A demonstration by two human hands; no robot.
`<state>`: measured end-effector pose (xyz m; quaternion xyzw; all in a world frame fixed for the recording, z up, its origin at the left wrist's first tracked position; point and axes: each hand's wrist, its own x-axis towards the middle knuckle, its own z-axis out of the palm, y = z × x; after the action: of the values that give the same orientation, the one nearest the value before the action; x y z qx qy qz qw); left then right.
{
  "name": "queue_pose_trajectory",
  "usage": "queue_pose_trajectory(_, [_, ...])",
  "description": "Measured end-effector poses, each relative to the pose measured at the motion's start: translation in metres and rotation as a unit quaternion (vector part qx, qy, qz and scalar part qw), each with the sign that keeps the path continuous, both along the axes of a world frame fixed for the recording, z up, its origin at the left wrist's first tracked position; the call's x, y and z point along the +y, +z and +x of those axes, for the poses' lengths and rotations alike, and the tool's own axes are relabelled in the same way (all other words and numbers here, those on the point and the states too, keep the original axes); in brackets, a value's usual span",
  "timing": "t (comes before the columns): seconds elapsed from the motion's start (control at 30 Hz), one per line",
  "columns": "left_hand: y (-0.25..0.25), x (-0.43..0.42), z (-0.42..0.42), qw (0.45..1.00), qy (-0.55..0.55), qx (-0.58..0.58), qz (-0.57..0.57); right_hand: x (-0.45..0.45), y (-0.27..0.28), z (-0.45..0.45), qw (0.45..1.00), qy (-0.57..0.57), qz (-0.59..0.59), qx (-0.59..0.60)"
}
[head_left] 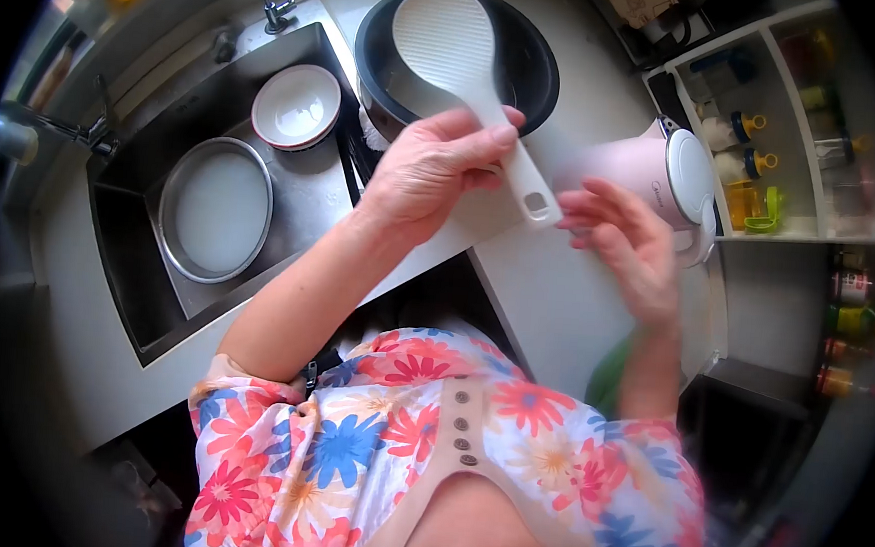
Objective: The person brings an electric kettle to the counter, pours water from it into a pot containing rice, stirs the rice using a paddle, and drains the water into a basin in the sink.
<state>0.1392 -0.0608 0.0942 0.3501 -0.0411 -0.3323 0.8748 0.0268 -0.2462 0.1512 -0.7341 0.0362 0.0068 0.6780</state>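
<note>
My left hand (442, 164) grips a white rice paddle (447, 43) around its handle, with the ribbed blade pointing away from me. The blade is above a dark round pot (540, 64) on the counter and covers part of its inside. My right hand (625, 240) is beside the slotted end of the paddle's handle, its fingers loosely apart and slightly blurred. Whether its fingertips touch the handle I cannot tell. Just beyond that hand lies a pink kettle (629, 165) with a white lid, appearing tilted in this wide view.
At left, a metal sink (307, 200) holds a bowl with a red rim (297, 108) and a round metal pan (218, 212) of cloudy liquid. Taps (276, 11) stand along its back edge. White shelves (795, 80) with bottles and containers are at right.
</note>
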Motion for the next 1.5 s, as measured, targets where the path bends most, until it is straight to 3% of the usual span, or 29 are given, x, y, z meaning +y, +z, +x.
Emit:
queue_pose_trajectory(0.03, [-0.001,-0.007,-0.002,1.000,-0.012,-0.002,-0.010,0.017,-0.009,0.018,0.998,0.035,0.046,0.027])
queue_pose_trajectory(0.13, [0.000,-0.015,0.002,0.999,0.008,-0.041,0.002,0.028,-0.018,0.057,0.998,0.023,0.032,0.055])
queue_pose_trajectory(0.2, [-0.003,-0.012,0.010,0.992,0.059,-0.100,0.056,0.019,-0.016,0.082,0.995,-0.004,-0.101,-0.017])
queue_pose_trajectory(0.23, [-0.002,-0.009,0.009,0.990,0.075,-0.074,0.091,0.010,-0.014,0.097,0.984,-0.017,-0.167,-0.053])
queue_pose_trajectory(0.27, [-0.007,-0.001,0.008,0.982,0.112,-0.106,0.113,-0.007,-0.019,0.119,0.934,-0.045,-0.323,-0.147])
queue_pose_trajectory(0.3, [-0.016,0.010,0.009,0.970,0.145,-0.138,0.135,-0.019,-0.014,0.136,0.908,-0.026,-0.412,-0.075])
queue_pose_trajectory(0.4, [-0.033,0.040,0.027,0.915,0.283,-0.230,0.175,-0.023,-0.026,0.180,0.788,0.031,-0.614,-0.041])
queue_pose_trajectory(0.47, [-0.040,0.049,0.049,0.880,0.310,-0.238,0.270,-0.012,-0.039,0.198,0.705,0.062,-0.706,-0.021])
queue_pose_trajectory(0.53, [-0.055,0.050,0.065,0.885,0.284,-0.210,0.305,-0.003,-0.048,0.203,0.706,0.128,-0.697,-0.019])
queue_pose_trajectory(0.57, [-0.059,0.049,0.067,0.913,0.243,-0.176,0.275,-0.001,-0.049,0.205,0.704,0.160,-0.692,-0.018])
queue_pose_trajectory(0.73, [-0.062,0.050,0.068,0.947,0.209,-0.144,0.195,0.004,-0.037,0.193,0.794,0.279,-0.540,0.020])
queue_pose_trajectory(0.93, [-0.063,0.053,0.067,0.957,0.195,-0.134,0.169,0.016,0.003,0.180,0.867,0.283,-0.400,0.088])
queue_pose_trajectory(1.03, [-0.065,0.052,0.067,0.960,0.189,-0.137,0.158,0.019,-0.028,0.189,0.819,0.324,-0.474,0.010])
queue_pose_trajectory(1.27, [-0.070,0.053,0.068,0.960,0.184,-0.137,0.158,0.006,-0.051,0.215,0.722,0.173,-0.669,-0.024])
queue_pose_trajectory(1.5, [-0.070,0.053,0.068,0.965,0.179,-0.136,0.139,-0.013,0.001,0.210,0.786,0.076,-0.613,0.039])
